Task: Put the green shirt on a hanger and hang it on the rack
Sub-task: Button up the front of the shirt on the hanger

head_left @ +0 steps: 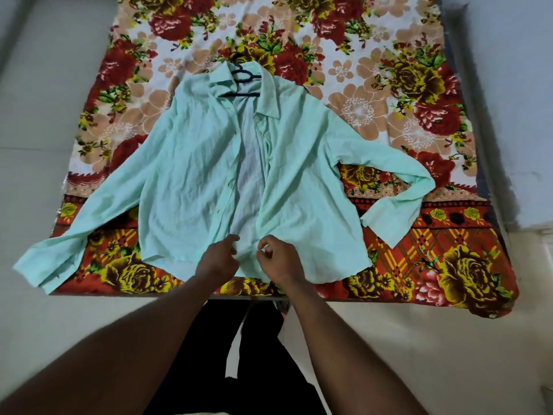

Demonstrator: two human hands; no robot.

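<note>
The pale green shirt [194, 175] lies spread face up on the bed, front unbuttoned, sleeves stretched out to both sides. A dark hanger [241, 77] sits inside the collar; only its hook and part of its bar show. Both hands rest at the shirt's bottom hem in the middle. My left hand [217, 259] lies on the left front panel, fingers curled, thumb and forefinger near the panel's edge. My right hand [278, 259] has its fingers curled at the edge of the right front panel. Whether either hand pinches the cloth is unclear.
The bed is covered by a floral sheet [419, 85] in red, yellow and tan. Pale floor [419, 354] surrounds the bed on the left, right and near sides. My dark trousers [239, 369] show below, close to the bed's near edge. No rack is in view.
</note>
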